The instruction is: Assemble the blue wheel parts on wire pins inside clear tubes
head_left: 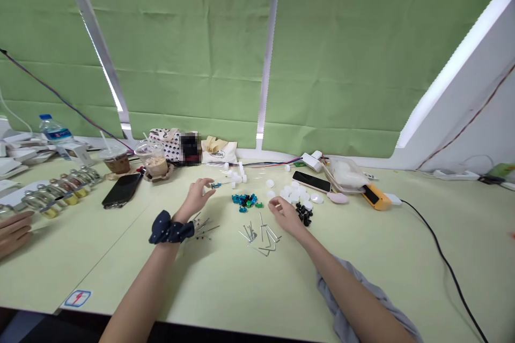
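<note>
My left hand [197, 198], with a dark dotted scrunchie [169, 228] at its wrist, has thumb and finger closed around a small blue plastic piece [216, 186] on a thin rod. My right hand [287, 216] is curled with its fingers together; whatever is in them, if anything, is hidden. Between the hands lies a pile of small blue, green and black plastic pieces [245, 201]. Bent metal rods [267, 241] are spread nearer to me, and pins [204, 230] lie by my left wrist. White round caps [295, 191] and black pieces [304, 214] are beside my right hand.
White small parts [237, 176] stand farther back. A pink-edged phone [311, 181], a plastic tub [346, 174] and a yellow-orange device [377, 197] lie right. Leftward are a black phone [123, 190], drink cups [155, 166], a row of glass-like bulbs [60, 193] and another person's hand [15, 233].
</note>
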### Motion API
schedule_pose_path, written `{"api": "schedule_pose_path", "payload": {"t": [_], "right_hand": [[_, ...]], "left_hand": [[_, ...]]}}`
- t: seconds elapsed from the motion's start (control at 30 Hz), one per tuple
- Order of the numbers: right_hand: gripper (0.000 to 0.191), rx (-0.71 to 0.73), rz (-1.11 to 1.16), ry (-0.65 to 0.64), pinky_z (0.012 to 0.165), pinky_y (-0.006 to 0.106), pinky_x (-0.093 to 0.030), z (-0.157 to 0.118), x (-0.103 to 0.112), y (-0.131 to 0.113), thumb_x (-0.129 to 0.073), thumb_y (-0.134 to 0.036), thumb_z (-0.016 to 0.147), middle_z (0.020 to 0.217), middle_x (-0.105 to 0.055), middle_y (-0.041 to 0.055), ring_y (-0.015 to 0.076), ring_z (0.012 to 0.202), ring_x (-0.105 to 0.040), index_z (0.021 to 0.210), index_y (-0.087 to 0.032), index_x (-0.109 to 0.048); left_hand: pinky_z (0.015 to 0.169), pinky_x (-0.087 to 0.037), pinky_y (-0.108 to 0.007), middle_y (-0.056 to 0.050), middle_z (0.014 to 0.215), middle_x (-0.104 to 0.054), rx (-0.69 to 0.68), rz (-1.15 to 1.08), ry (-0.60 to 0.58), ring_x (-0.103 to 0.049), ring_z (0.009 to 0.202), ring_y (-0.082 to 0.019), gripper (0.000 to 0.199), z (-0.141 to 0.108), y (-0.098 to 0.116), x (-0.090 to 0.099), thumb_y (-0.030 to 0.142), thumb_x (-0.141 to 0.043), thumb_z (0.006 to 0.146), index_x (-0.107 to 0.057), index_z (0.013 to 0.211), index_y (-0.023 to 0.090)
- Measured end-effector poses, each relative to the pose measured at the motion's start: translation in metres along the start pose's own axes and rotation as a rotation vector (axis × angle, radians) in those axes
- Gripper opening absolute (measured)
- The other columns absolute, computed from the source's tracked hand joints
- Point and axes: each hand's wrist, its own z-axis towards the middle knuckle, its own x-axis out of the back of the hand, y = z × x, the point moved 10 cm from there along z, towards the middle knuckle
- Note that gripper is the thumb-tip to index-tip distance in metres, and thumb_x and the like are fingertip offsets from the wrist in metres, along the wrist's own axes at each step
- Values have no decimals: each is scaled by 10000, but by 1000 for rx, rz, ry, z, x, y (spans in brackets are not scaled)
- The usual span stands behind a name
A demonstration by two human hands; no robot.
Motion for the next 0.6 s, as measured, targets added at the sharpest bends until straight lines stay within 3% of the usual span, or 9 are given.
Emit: {"api": "schedule_pose_path", "payload": {"t": [0.1, 0.2, 0.4, 0.5, 0.6], "right_hand": [[158, 46, -167, -80, 682, 312, -454, -2, -12, 3, -532, -322, 771, 869, -581, 59, 160, 725, -559, 823, -181, -581], [125, 43, -226, -93, 672, 303, -450, -3, -17, 7, -542, -260, 756, 881, -586, 65, 163, 736, -563, 840, -181, -589], [124, 38, -268, -134, 709, 311, -443, -3, -22, 6, -540, -255, 756, 844, -598, 64, 177, 773, -562, 826, -174, -603], [124, 30, -273, -130, 719, 310, -442, -4, -21, 5, -538, -264, 759, 856, -596, 64, 179, 787, -562, 815, -176, -606], [124, 44, -274, -125, 716, 305, -440, -4, -22, 5, -532, -264, 764, 849, -593, 64, 182, 792, -561, 806, -175, -607]], "left_hand": [[901, -322, -388, -75, 957, -579, 200, 142, -26, -536, 931, -243, 297, 8, -64, -1, 314, -506, 774, -547, 1035, 179], [892, -324, -381, -69, 959, -595, 318, 199, -92, -538, 939, -254, 316, 10, -104, -8, 344, -516, 755, -556, 1032, 197], [884, -336, -386, -84, 956, -607, 352, 203, -99, -507, 987, -271, 390, 18, -117, -14, 430, -497, 758, -553, 1077, 212], [906, -321, -421, -132, 1085, -558, 357, 207, -75, -451, 1075, -306, 446, 25, -117, -18, 438, -437, 795, -510, 1169, 206], [913, -311, -468, -182, 1274, -403, 408, 224, 8, -349, 1179, -356, 521, 27, -118, -16, 451, -377, 826, -410, 1284, 205]]}}
